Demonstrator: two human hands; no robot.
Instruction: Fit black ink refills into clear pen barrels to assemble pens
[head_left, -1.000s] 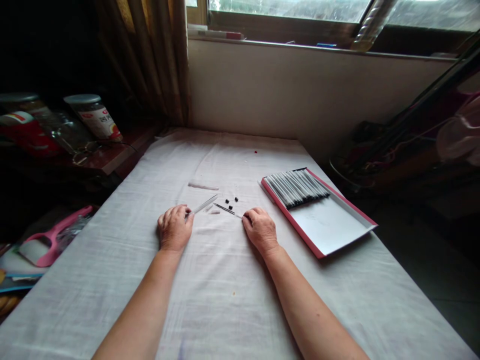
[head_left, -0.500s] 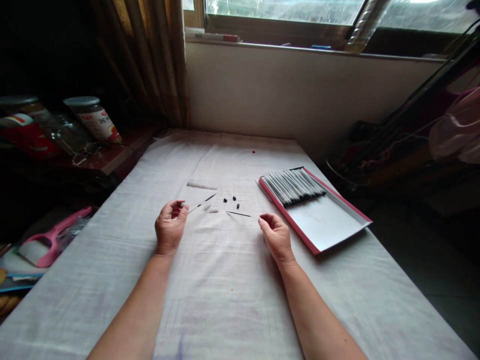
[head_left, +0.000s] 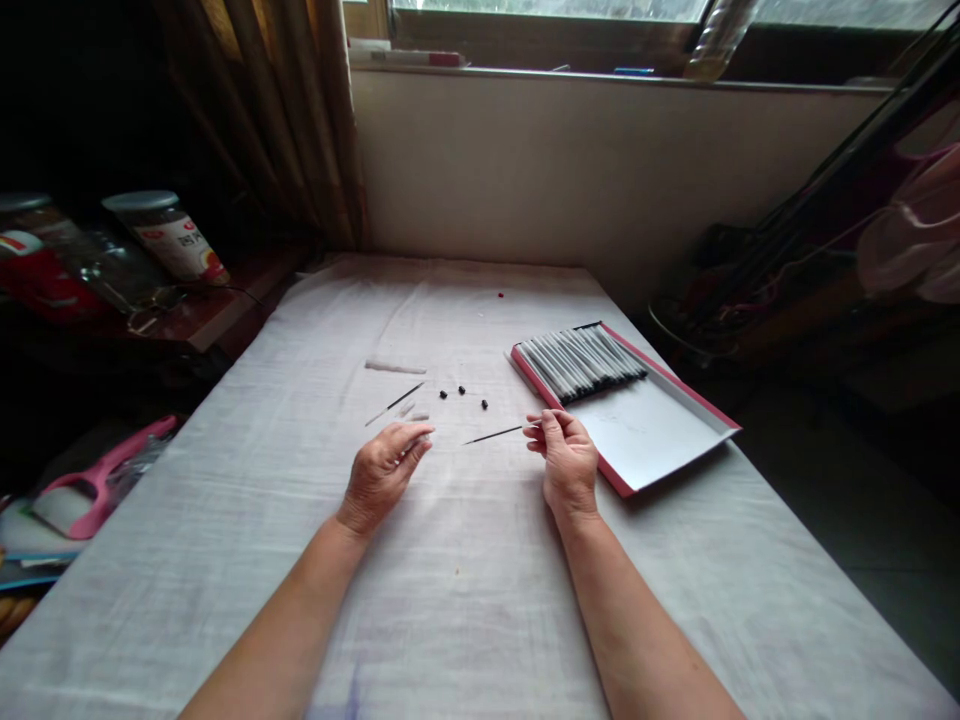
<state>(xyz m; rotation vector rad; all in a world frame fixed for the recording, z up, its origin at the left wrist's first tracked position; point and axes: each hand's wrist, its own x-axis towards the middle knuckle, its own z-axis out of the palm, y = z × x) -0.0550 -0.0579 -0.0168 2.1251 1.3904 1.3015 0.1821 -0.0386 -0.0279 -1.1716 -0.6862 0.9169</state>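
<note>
Between the thumb and fingers of my right hand [head_left: 568,455] is a thin pen refill [head_left: 493,435], its dark ink part and tip pointing left above the cloth. My left hand [head_left: 386,472] is closed in a pinch facing it; whatever its fingertips hold is too small to make out. Just beyond my left hand another pen refill [head_left: 395,402] lies slanted on the cloth, beside small clear pieces [head_left: 409,411]. Three small black plugs [head_left: 461,390] lie between the hands, farther back. Behind them rests a pale clear tube [head_left: 395,367].
On the right, a shallow red-edged box [head_left: 649,450] holds a row of pens [head_left: 581,362] with black ends. A white cloth [head_left: 450,620] covers the table. Pink scissors [head_left: 97,490] lie beyond the left edge, and a jar [head_left: 169,235] stands on a side shelf.
My right hand now holds the refill that lay on the cloth by its fingers. My left hand has moved right and nearer to me, away from the slanted refill. The view has tilted slightly down.
</note>
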